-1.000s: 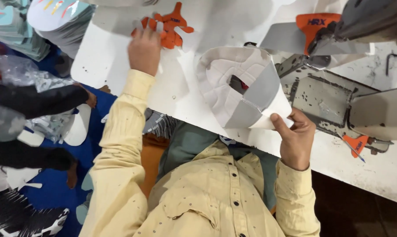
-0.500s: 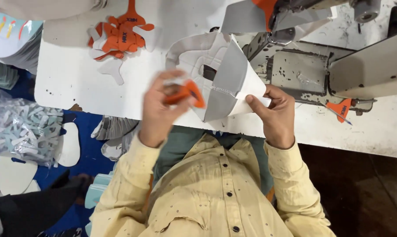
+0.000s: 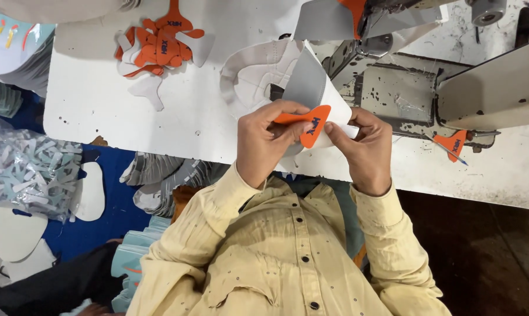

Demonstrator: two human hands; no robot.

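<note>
My left hand [image 3: 264,143] pinches an orange tab-shaped patch [image 3: 310,121] and holds it against a grey and white shoe-upper piece [image 3: 309,88]. My right hand [image 3: 364,146] grips the lower right edge of that same piece, fingertips touching the patch's tip. Both hands are close together over the white table's [image 3: 100,111] near edge, in front of a sewing machine [image 3: 405,88]. The piece's underside is hidden by my fingers.
A pile of orange and white patches [image 3: 159,44] lies at the table's far left. Another orange patch [image 3: 453,142] sits by the machine. Bags and stacks of cut pieces [image 3: 30,169] lie left of my body on blue flooring.
My left hand went from the orange pile at far left to the upper piece, carrying one orange patch. It now sits against the piece, with my right hand closer in.
</note>
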